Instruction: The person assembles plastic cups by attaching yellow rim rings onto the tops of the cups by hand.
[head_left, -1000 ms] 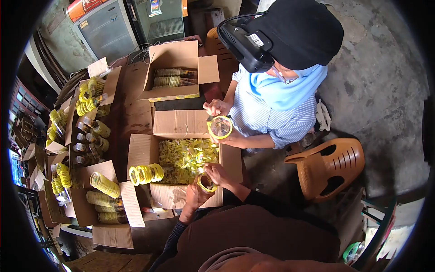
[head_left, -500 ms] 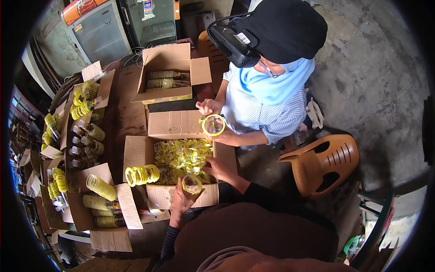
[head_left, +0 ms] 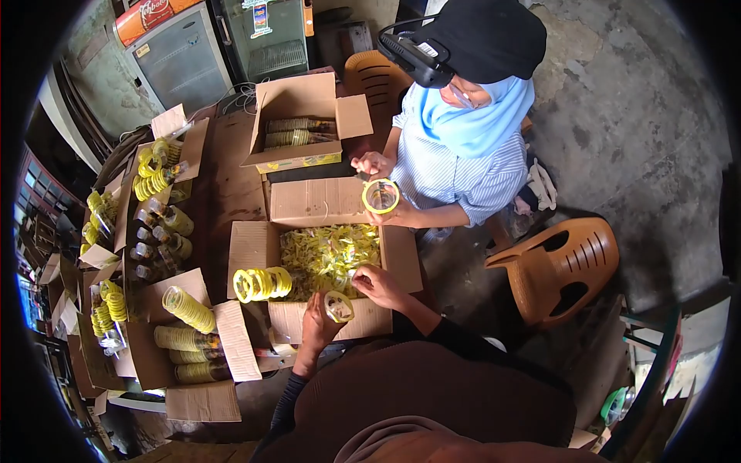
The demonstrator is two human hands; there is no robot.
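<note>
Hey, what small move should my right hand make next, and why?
Perhaps pinch one of the yellow packets: the right hand is right by them, and the left hand holds a cup nearby. Whether it grips one is unclear.

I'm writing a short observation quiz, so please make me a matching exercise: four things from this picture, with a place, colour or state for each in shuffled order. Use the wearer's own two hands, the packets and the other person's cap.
Things:
1. Left hand
2. Right hand
3. Packets
4. Cap

Descriptions:
A. Yellow, heaped in an open box
B. Black, on the other person's head
C. At the edge of the heap, without a cup
D. Holding a yellow-rimmed cup

Right pairs: 1-D, 2-C, 3-A, 4-B
</note>
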